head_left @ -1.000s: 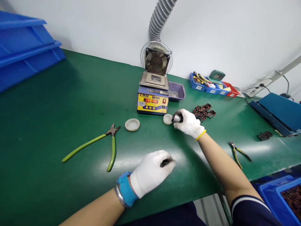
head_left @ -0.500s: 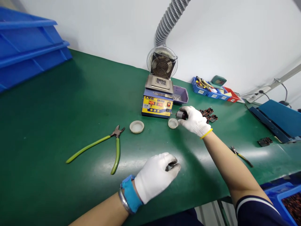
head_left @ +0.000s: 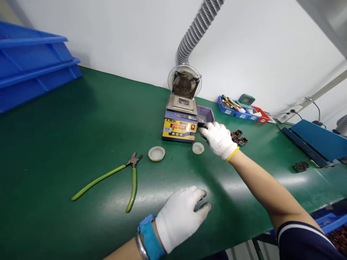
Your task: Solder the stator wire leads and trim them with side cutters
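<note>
My left hand (head_left: pixel 180 218), in a white glove with darkened fingertips, is held above the green bench with thumb and forefinger apart and nothing between them. My right hand (head_left: pixel 217 139), also gloved, is beside the right front corner of the yellow-and-blue solder pot (head_left: pixel 179 126), with its fingers closed. Most of the motor stator it grips is hidden; only a dark edge shows past the fingertips. A small pale dish (head_left: pixel 198 148) lies just below that hand. Several copper-wound stators (head_left: pixel 238 138) lie behind its wrist. A larger pale dish (head_left: pixel 156 154) is further left.
Green-handled cutters (head_left: pixel 132 162) lie spread on the left. Behind the right hand is a purple tray (head_left: pixel 207 113). Small blue bins (head_left: pixel 227 108) and a red bin (head_left: pixel 261 113) stand along the wall. Large blue crates (head_left: pixel 35 61) are stacked at far left; a blue machine (head_left: pixel 316 141) is at right.
My right hand has moved from beside the small dish towards the solder pot and purple tray, and the stator is now mostly hidden. My left thumb and forefinger have spread apart. The view has shifted.
</note>
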`<action>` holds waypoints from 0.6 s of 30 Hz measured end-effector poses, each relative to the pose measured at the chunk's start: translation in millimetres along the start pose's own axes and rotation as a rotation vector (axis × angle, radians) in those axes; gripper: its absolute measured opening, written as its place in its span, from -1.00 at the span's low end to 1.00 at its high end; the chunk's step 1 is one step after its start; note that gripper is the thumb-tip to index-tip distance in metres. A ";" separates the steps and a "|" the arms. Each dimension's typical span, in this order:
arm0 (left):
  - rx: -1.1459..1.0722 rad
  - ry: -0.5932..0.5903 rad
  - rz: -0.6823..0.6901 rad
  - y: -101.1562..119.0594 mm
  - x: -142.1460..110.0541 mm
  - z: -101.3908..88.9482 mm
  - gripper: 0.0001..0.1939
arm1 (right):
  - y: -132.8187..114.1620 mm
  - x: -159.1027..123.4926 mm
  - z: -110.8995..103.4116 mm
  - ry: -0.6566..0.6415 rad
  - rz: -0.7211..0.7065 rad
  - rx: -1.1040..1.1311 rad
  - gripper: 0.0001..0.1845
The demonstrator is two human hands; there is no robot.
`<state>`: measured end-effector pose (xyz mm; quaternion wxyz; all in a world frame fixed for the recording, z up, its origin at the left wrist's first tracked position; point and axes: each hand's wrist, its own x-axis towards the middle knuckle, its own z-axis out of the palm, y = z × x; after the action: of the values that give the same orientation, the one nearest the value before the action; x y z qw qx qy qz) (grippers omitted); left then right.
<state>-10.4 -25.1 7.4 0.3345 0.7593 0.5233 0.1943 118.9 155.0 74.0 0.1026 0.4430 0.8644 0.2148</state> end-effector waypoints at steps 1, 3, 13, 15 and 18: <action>0.009 0.000 0.011 0.0 -0.8 0.6 -0.75 | 5.6 8.2 -8.6 0.042 0.037 -0.004 -0.63; 0.024 0.004 0.025 -0.2 -1.8 1.4 -0.68 | 16.4 32.6 -27.0 0.129 0.096 0.001 -0.61; 0.139 0.049 0.046 -5.9 -0.1 2.4 -0.61 | 4.8 154.7 -53.5 0.148 -0.034 0.035 -0.62; 0.147 0.048 0.059 -5.8 -0.8 2.4 -0.63 | 0.9 158.0 -49.5 0.134 -0.032 0.046 -0.63; 0.142 0.015 0.084 -4.0 -2.1 1.0 -0.66 | 8.5 158.2 -49.1 0.139 0.012 0.076 -0.64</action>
<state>-13.2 -26.4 4.0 0.2673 0.8010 0.5059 0.1763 14.2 273.7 123.5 0.0242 0.4357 0.8743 0.2125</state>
